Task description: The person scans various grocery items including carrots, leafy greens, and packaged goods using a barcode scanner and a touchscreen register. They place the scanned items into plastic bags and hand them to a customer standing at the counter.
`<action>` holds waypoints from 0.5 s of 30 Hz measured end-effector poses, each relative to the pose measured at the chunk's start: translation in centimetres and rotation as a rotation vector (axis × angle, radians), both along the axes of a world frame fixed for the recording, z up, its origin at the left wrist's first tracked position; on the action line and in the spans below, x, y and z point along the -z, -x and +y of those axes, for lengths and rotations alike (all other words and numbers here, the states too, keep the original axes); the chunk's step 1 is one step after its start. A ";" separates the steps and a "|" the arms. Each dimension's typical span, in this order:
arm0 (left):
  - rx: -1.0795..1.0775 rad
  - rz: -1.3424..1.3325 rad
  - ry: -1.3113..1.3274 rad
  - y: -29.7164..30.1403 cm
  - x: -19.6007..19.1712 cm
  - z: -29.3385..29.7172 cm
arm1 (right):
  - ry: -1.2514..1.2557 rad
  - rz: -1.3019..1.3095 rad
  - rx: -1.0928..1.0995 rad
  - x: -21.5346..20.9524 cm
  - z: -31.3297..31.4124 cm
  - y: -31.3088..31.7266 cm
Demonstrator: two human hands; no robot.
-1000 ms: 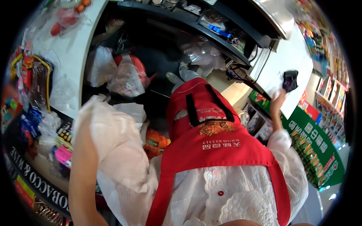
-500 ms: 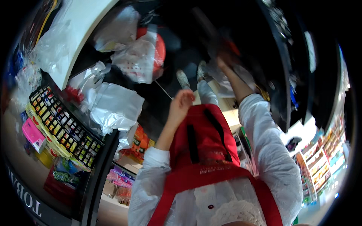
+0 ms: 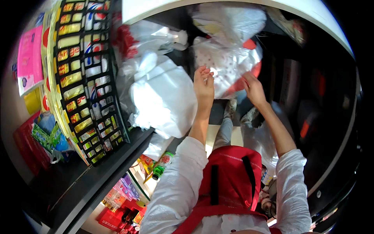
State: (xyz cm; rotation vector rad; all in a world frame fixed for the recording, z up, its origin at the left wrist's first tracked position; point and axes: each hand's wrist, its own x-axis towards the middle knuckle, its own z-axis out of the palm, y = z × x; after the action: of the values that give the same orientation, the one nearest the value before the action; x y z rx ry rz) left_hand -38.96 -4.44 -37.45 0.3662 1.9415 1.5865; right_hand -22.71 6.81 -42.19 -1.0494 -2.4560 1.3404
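My left hand (image 3: 204,85) is raised near the middle, its fingers loosely bent with nothing seen in them. Just beyond it lies a clear plastic bag with dark dots (image 3: 222,62) over a red round bin (image 3: 255,69). My right hand (image 3: 255,90) reaches over the near right side of that bin, fingers bent and slightly apart. Whether its fingertips touch the bag I cannot tell. Left of my left hand sits a stack of white plastic bags (image 3: 165,91). A red apron (image 3: 230,175) covers my front.
A black rack of small packs (image 3: 87,78) stands on a dark counter (image 3: 83,183) at the left, beside a pink box (image 3: 30,60). A white counter edge (image 3: 233,4) curves across the far side. Below the counter is a green bottle (image 3: 161,165). A translucent bag (image 3: 261,144) lies near my feet.
My view has swung so that the bin and white bags sit further right. My right hand has come from the dark area at far right to the bin; my left hand has moved forward.
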 end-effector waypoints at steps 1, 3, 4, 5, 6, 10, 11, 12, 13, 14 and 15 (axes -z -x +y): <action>-0.073 -0.035 -0.003 0.5 -0.6 -0.1 | -0.028 0.282 0.021 -2.3 -0.2 5.3; -0.233 -0.104 -0.012 1.3 -1.4 -1.2 | -0.118 0.641 -0.156 -8.2 -1.1 15.8; -0.270 -0.280 0.019 1.9 -0.8 -2.1 | -0.151 0.744 -0.268 -9.7 -1.5 20.8; -0.214 -0.236 0.095 1.3 -2.2 -2.3 | -0.237 0.789 -0.315 -10.9 -1.7 25.1; -0.131 -0.185 0.171 0.3 -4.0 -2.3 | -0.276 0.753 -0.275 -11.4 -1.3 29.2; -0.026 -0.217 0.035 -3.1 -4.5 -4.6 | -0.256 0.658 -0.087 -11.3 -1.5 38.5; -0.032 -0.267 0.027 -3.9 -5.3 -4.8 | -0.232 0.575 -0.111 -10.9 -1.7 39.6; -0.139 0.067 0.220 -5.7 -5.9 -3.1 | -0.211 0.487 -0.138 -10.3 -2.2 40.4; -0.106 0.172 0.266 -6.5 -5.3 -3.4 | -0.196 0.393 -0.153 -9.7 -1.9 41.0; -0.083 0.280 0.316 -7.4 -4.6 -3.8 | -0.317 0.313 -0.197 -9.3 -1.3 41.5; 0.052 0.154 0.229 -7.6 -1.4 -7.9 | -0.314 0.360 -0.151 -9.6 -1.1 41.3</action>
State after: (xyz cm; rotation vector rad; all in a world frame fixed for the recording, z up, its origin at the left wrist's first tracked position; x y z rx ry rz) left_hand -31.36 -12.33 -36.04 0.4507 2.1856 1.3192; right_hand -64.01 5.67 -32.60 -0.5105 -2.3955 1.0235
